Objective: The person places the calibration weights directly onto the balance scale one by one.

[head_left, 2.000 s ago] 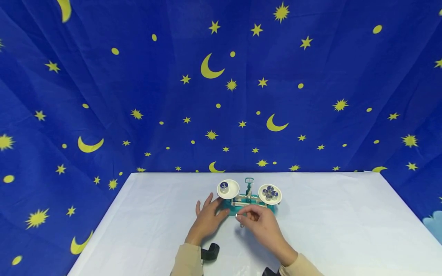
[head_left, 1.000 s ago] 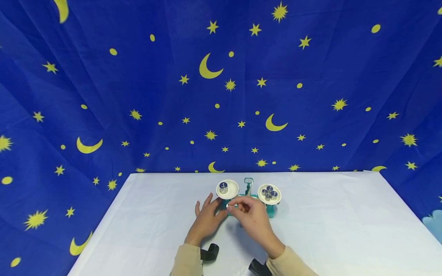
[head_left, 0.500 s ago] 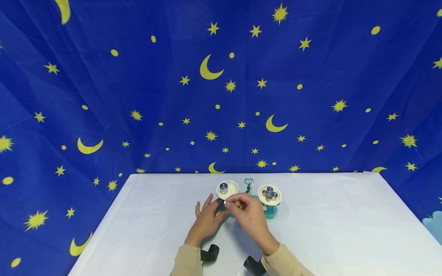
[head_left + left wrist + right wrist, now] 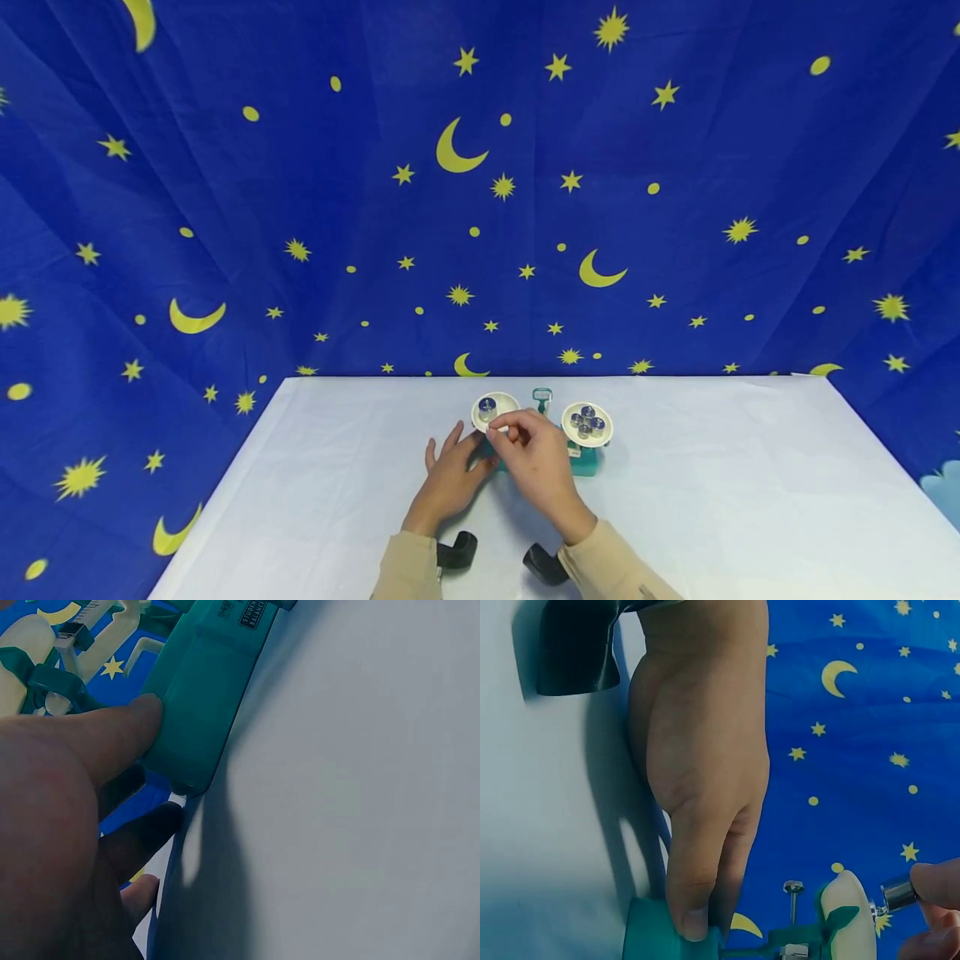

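I judge loading partway: the left pan (image 4: 508, 404) holds one large weight (image 4: 487, 410), the right pan (image 4: 573, 407) four small weights (image 4: 597, 425); above the former my right grip (image 4: 536, 458) pinches a metal weight (image 4: 898, 893), not yet placed, while my left grip (image 4: 448, 477) rests outstretched on the base (image 4: 585, 463).

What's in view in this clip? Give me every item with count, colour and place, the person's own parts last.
Two-pan balance: one, teal, on the table
Left pan: one, cream, atop the balance
Right pan: one, cream, atop the balance
Knobbed weight: one, silver, in the left pan
Smaller weights: four, silver, in the right pan
Pinched weight: one, silver, in the right hand
Table: one, white, beneath
Backdrop cloth: one, blue with yellow moons and stars, behind
Wrist mounts: two, black, one per wrist
Sleeves: two, beige, forearms
Left hand: one, bare, thumb on the balance's base
Right hand: one, bare, by the left pan
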Demonstrator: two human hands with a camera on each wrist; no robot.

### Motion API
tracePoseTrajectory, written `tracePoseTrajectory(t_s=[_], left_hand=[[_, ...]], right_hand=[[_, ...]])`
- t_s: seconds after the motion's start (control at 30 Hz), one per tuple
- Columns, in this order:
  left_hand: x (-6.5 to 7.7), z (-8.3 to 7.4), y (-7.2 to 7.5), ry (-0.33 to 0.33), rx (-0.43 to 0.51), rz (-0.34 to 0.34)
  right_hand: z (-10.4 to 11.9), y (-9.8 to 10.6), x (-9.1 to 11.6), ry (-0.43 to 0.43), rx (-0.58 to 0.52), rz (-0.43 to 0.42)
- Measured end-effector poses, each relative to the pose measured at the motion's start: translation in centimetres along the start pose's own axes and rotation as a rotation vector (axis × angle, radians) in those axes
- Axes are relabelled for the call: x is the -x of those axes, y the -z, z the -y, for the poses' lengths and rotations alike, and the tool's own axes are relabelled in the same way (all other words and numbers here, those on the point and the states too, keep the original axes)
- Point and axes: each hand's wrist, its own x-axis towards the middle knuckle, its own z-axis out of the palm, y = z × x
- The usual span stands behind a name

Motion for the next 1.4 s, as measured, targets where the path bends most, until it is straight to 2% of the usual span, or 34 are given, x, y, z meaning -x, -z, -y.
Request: tracePoseTrajectory(t_s=[0.53, 0.97, 1.17, 1.4], left_hand=[[0.0, -0.1, 0.0, -0.015, 0.014, -0.004], [-0.1, 0.0, 0.0, -0.007, 0.004, -0.001], [0.0, 0.0, 0.0, -0.011, 0.007, -0.004], [0.0, -0.1, 0.1, -0.012, 0.007, -0.003]], right_hand=[[-0.2, -1.1, -0.5, 0.003, 0.057, -0.049], [-0.4, -1.3, -0.9, -0.042, 0.040, -0.060], [-0.5, -1.5, -1.0, -0.003, 0.110, -0.083], [-0.5, -1.6, -1.0, -0.019, 0.176, -0.088]])
